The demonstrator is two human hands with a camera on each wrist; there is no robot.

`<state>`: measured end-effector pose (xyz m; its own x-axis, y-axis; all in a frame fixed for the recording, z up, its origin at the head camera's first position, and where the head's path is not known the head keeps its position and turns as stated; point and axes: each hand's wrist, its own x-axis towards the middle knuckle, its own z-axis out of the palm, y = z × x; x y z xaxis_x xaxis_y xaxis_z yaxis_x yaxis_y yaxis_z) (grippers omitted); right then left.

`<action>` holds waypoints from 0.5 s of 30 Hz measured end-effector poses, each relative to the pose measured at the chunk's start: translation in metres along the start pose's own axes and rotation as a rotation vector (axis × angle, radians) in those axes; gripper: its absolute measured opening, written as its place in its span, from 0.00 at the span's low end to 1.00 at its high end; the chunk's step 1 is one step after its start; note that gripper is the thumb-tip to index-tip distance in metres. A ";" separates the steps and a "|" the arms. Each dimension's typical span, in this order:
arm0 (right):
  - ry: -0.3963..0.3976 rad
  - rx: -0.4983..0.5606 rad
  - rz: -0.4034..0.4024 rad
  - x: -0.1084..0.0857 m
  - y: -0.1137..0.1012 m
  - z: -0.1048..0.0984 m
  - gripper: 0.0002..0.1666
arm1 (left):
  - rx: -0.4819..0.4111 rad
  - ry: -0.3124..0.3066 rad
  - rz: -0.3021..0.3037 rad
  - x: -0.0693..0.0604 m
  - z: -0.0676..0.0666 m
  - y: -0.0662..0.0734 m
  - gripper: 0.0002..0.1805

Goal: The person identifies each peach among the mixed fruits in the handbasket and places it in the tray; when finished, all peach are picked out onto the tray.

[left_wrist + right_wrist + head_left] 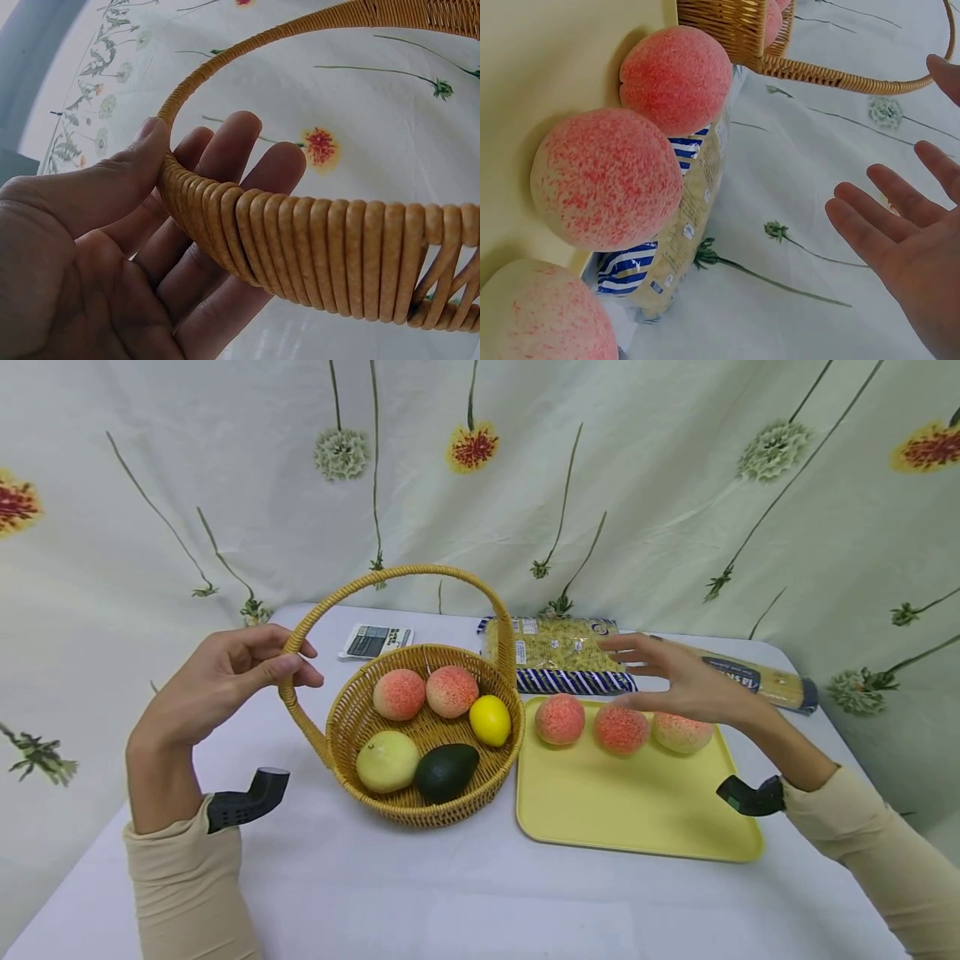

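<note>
Near a round pink peach point(622, 732), the empty right hand point(693, 683) spreads its fingers; grasping probably requires lowering. The left hand point(225, 672) pinches a tan wicker handle point(429, 570), apparently steadying it.

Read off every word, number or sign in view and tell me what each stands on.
"la s", apparently, on the long packet; the rest of its lettering is unclear.
Pasta bag: labels too small and blurred to read.
Small flat packet: print too small to read.
</note>
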<state>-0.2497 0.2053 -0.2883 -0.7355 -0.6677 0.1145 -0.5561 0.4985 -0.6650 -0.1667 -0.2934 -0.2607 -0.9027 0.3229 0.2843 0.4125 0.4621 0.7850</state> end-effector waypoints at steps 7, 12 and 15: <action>-0.033 0.033 -0.017 0.009 -0.011 0.010 0.42 | -0.001 -0.001 -0.001 0.000 0.000 0.000 0.08; -0.074 0.037 -0.013 0.016 -0.021 0.017 0.42 | -0.001 -0.001 -0.002 0.000 0.000 0.000 0.08; -0.086 0.012 -0.015 0.022 -0.029 0.021 0.42 | 0.001 -0.001 -0.004 0.000 0.000 0.000 0.08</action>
<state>-0.2417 0.1648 -0.2824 -0.6909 -0.7204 0.0612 -0.5617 0.4816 -0.6727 -0.1662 -0.2933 -0.2605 -0.9042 0.3218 0.2807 0.4091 0.4644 0.7855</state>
